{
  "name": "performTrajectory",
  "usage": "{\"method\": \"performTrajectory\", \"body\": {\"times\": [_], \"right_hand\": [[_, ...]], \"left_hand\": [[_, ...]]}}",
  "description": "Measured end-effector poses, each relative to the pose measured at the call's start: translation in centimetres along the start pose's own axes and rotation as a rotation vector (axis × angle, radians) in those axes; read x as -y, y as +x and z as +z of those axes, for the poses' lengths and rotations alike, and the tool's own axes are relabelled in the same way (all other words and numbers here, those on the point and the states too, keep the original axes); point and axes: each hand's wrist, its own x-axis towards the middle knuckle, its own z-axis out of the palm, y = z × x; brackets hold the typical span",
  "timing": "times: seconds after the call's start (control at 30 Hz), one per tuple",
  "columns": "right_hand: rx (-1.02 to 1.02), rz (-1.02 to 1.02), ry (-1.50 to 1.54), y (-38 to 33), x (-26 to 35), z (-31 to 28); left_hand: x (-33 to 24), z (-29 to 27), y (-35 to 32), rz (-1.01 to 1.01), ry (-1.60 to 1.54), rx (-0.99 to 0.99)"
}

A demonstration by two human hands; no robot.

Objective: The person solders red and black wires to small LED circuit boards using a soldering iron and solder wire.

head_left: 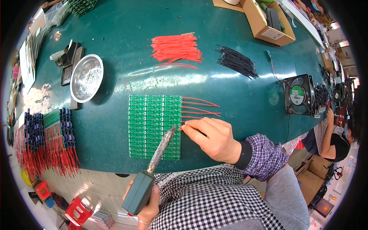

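My left hand [151, 205] is closed round the grey handle of a soldering iron [159, 151], which slants up and to the right. Its tip meets the right edge of a green circuit board panel [151, 124] lying flat on the table. Beside that tip, my right hand [216, 140] pinches the end of a red wire, most of which its fingers hide. Several red wires [201, 103] stick out to the right from the panel's upper right edge. Beyond the panel lies a bundle of loose red wires [175, 48], with a bundle of black wires [237, 61] to its right.
A metal bowl [86, 78] stands at left by a dark stand [69, 63]. Wired boards with blue parts [50, 134] are stacked at the near left. A black fan [299, 94] and cardboard box [270, 28] stand at right. Another person's arm [329, 132] shows beyond the fan.
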Motion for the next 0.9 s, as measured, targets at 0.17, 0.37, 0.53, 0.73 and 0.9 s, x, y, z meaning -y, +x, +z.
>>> {"method": "performTrajectory", "body": {"times": [0.17, 0.37, 0.53, 0.73, 0.9], "right_hand": [[-0.011, 0.001, -0.009, 0.0, 0.0, 0.1], [-0.005, 0.005, -0.015, -0.2, 0.0, 0.1], [0.001, 0.007, -0.013, -0.1, 0.1, -0.1], [-0.065, -0.043, 0.022, -0.3, -0.5, -0.1], [-0.121, -0.079, 0.087, -0.7, 0.2, 0.0]], "left_hand": [[-0.3, 0.4, 0.2, 0.063, 0.039, -0.020], [-0.5, 0.6, 0.0, 0.037, 0.027, -0.028], [-0.6, 0.6, -0.2, 0.005, 0.021, -0.027], [-0.7, -0.6, -1.2, -0.047, 0.003, 0.033], [-1.1, -0.4, -1.3, -0.147, -0.101, -0.051]]}}
